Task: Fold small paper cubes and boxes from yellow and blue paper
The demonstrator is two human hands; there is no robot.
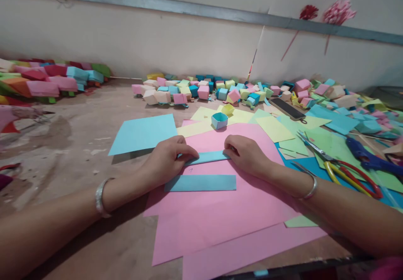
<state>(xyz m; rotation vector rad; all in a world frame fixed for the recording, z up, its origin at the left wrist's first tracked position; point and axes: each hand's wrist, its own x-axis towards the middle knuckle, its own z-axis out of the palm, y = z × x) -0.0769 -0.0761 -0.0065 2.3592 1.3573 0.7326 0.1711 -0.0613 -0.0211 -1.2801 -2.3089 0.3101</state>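
A narrow folded strip of light blue paper (pixel 209 157) lies across the pink sheets (pixel 252 204), its two ends pinched by my hands. At its left end, my left hand (pixel 170 158) has thumb and fingers closed on the paper. My right hand (pixel 245 152) is curled, fingertips closed on the right end. Nearer to me rests a wider blue paper strip (pixel 201 183), flat and untouched. Just beyond my hands stands a small open blue paper box (pixel 219 121), with a yellow paper piece (pixel 228 110) behind it.
A blue sheet (pixel 146 133) lies to the left. On the right are scissors (pixel 336 162) with red and yellow handles, a blue glue gun (pixel 371 156) and a phone (pixel 287 108). Many small paper boxes (pixel 203 92) line the wall. Paper flowers (pixel 339 12) hang above.
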